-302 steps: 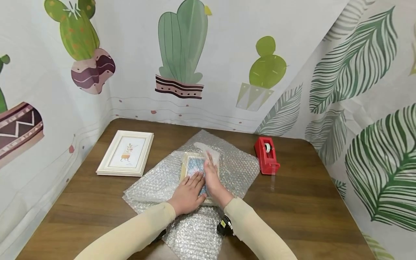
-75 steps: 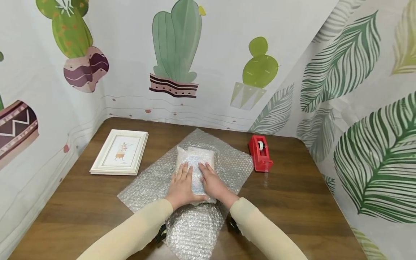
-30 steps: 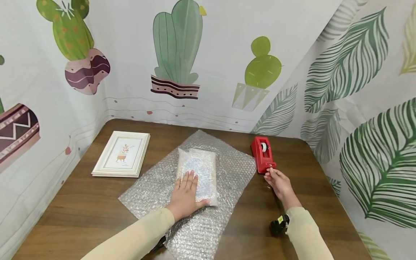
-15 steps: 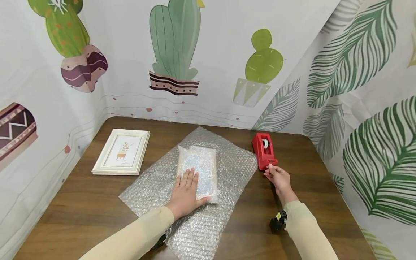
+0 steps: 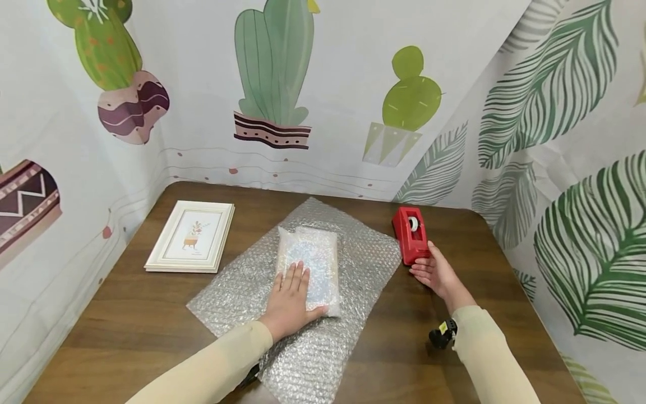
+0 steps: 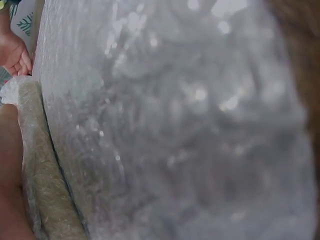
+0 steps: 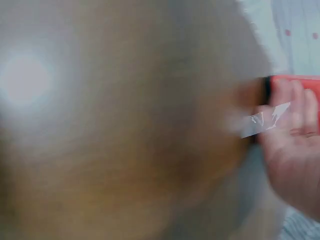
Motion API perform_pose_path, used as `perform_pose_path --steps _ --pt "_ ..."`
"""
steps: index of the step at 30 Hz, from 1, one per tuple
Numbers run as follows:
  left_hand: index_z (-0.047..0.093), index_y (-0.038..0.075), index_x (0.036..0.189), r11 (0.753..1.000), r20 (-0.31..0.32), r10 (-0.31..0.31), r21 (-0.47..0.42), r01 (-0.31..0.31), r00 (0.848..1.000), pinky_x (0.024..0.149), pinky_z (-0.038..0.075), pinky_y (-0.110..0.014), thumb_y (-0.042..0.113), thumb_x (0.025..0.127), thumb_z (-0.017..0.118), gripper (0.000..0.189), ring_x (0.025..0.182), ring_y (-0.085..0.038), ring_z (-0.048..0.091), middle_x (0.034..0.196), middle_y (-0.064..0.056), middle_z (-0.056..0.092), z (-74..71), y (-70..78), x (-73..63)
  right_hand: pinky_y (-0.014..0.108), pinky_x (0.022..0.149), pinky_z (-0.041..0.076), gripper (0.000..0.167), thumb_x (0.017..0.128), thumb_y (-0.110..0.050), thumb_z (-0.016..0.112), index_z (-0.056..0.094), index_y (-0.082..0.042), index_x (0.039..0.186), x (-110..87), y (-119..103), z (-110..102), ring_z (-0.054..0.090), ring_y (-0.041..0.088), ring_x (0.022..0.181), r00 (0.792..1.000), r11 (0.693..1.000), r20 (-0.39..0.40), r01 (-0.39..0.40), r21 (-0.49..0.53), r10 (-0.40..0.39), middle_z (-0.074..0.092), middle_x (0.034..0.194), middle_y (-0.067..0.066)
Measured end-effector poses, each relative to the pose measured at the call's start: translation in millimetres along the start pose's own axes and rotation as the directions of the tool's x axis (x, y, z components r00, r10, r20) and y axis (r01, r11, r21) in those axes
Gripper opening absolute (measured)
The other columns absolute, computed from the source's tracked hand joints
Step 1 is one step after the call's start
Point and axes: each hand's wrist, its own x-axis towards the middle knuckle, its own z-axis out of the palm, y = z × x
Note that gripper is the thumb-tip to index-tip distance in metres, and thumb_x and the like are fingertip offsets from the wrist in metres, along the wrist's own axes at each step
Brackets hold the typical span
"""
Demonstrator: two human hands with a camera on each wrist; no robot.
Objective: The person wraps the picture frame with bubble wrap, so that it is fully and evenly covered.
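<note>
My left hand (image 5: 289, 306) lies flat, fingers spread, on a bubble-wrapped picture frame (image 5: 315, 261), its thumb along the near edge. The wrapped frame's printed picture shows dimly through the wrap. Under it the bubble wrap sheet (image 5: 353, 238) spreads out on the table. My right hand (image 5: 439, 275) is at the near end of the red tape dispenser (image 5: 411, 241), its fingers loosely extended against the front and the thumb raised along the right side. In the right wrist view a short strip of clear tape (image 7: 265, 120) crosses the fingers in front of the dispenser.
A cream picture frame (image 5: 192, 237) with a plant print lies at the table's left. The brown wooden table (image 5: 136, 325) meets a printed cloth backdrop (image 5: 343, 101) on its far and side edges. The wrist camera (image 5: 443, 335) hangs below the right sleeve.
The picture frame has been covered by bubble wrap. The right hand has left the wrapped frame for the tape dispenser, and its pinched fingertips have since loosened. The left hand stays on the wrap.
</note>
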Motion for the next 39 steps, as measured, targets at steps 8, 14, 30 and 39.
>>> perform_pose_path --steps 8,14,30,39 --pt "0.028 -0.004 0.159 1.000 0.001 0.007 -0.004 -0.007 1.000 0.129 0.018 -0.058 0.067 0.096 0.054 0.099 0.159 -0.040 0.021 0.170 -0.024 0.020 1.0 1.1 -0.4 0.022 0.077 0.059 0.047 0.106 -0.051 0.041 0.050 -0.005 0.113 -3.4 -20 0 0.070 0.007 0.080 0.985 0.985 -0.001 -0.170 -0.031 0.170 0.067 0.083 -0.005" --pt "0.028 -0.002 0.160 1.000 0.003 -0.010 -0.022 0.010 1.000 0.130 0.018 -0.057 0.070 0.095 0.052 0.100 0.159 -0.039 0.020 0.170 -0.023 0.019 4.0 -0.3 -0.6 0.022 0.072 0.059 0.045 0.105 -0.050 0.043 0.051 -0.005 0.104 2.2 -17 4 0.073 0.008 0.073 0.984 0.985 -0.044 -0.173 -0.006 0.173 0.066 0.077 -0.003" --pt "0.030 -0.003 0.159 1.000 -0.014 0.011 0.010 -0.011 1.000 0.129 0.021 -0.058 0.071 0.094 0.051 0.100 0.158 -0.040 0.024 0.170 -0.023 0.022 5.9 -0.2 0.7 0.014 0.079 0.059 0.029 0.106 -0.029 0.052 0.066 -0.025 0.081 3.5 28 0 0.068 0.000 0.075 0.991 0.979 -0.098 0.109 0.171 -0.093 0.067 0.072 -0.012" --pt "0.027 -0.002 0.160 1.000 -0.009 -0.007 -0.025 0.007 1.000 0.130 0.018 -0.058 0.070 0.094 0.053 0.101 0.160 -0.039 0.020 0.171 -0.022 0.018 0.8 -1.7 -0.3 0.015 0.076 0.060 0.026 0.104 -0.030 0.055 0.066 -0.023 0.081 8.1 21 5 0.070 0.001 0.074 0.991 0.980 -0.111 0.094 0.177 -0.075 0.069 0.071 -0.011"
